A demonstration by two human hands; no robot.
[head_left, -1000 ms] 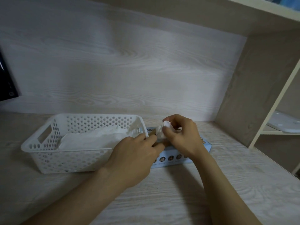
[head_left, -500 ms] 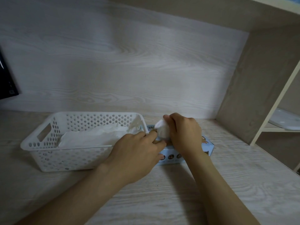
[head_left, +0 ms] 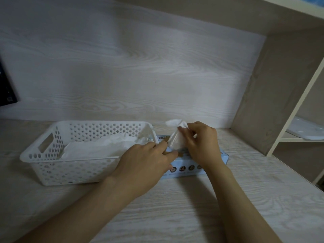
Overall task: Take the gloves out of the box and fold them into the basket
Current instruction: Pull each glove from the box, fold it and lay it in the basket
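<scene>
Glove, thin translucent white: stands partway out of box, top pinched in curled fingers of right hand, just left of its palm. Left hand flat, fingers straight, rests on box top. Box just beside basket, near tabletop rear edge

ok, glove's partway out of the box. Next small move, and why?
Probably pull the glove straight up and clear with the right hand: the glove's lower end seems to sit in the box opening, and the left hand rests on the box, steadying it. The basket waits beside it.
</scene>
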